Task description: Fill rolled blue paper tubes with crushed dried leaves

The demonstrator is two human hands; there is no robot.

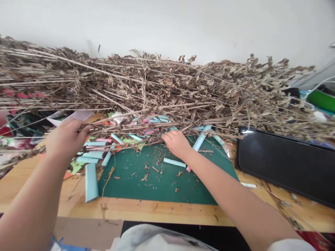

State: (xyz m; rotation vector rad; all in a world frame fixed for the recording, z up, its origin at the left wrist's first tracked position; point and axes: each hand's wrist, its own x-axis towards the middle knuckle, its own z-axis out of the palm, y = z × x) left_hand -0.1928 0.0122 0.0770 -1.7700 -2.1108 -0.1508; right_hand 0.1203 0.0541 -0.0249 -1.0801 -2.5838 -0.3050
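A great heap of dried plant stalks [167,83] with curled brown leaves lies across the table against the wall. My left hand [66,137] is closed around some dried stalks at the heap's near left edge. Further right, my right hand [177,143] grips dried stalks too, its fingers curled over them. Between and below the hands lie several rolled tubes of light blue paper [175,162] and a few pink ones. A wider blue paper roll [91,183] rests left of the green cutting mat [157,188]. Leaf crumbs are scattered over the mat.
A black flat-screened device [285,164] sits on the right of the wooden table [146,207]. Orange and green paper sheets [75,166] lie under the tubes at left. A green object [322,99] stands at the far right. The white wall [167,28] rises behind.
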